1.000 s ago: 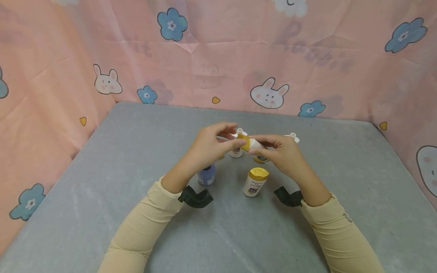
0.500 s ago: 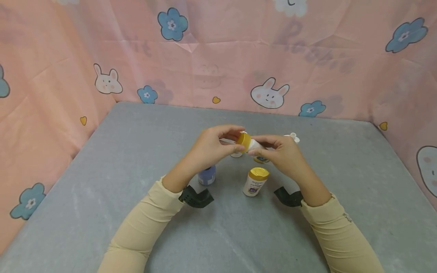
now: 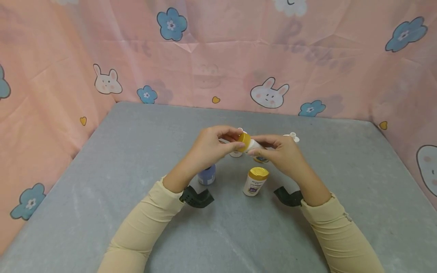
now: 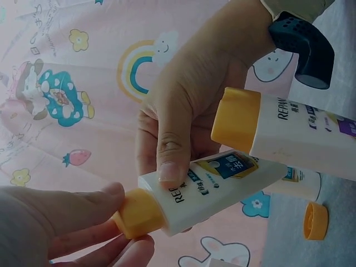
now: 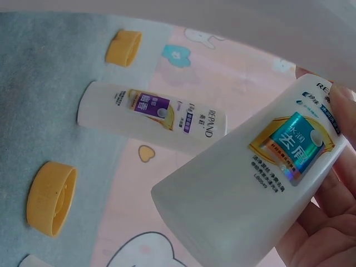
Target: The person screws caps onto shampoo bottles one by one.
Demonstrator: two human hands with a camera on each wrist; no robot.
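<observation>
Tilted above the table is a white shampoo bottle (image 5: 250,183) with a teal label, held between both hands. My left hand (image 3: 213,146) pinches its yellow cap (image 4: 140,213) between thumb and fingers. Around the bottle's body my right hand (image 3: 281,153) grips, thumb on the front near the shoulder in the left wrist view. The cap sits on or against the bottle's top; whether it is fastened cannot be told. Below the hands stands another white bottle (image 3: 253,186) with a yellow cap and purple label.
A blue bottle (image 3: 206,176) stands below the left hand. Behind the hands are a partly hidden white bottle (image 3: 236,154) and one with a white spout (image 3: 292,135). Loose yellow caps (image 5: 53,198) lie on the grey table (image 3: 153,125). A printed pink cloth (image 3: 205,57) encloses the back and sides.
My left hand has shifted slightly around the yellow cap, its fingers now closer over it and hiding more of the white bottle behind. The right hand and bottle stay nearly still.
</observation>
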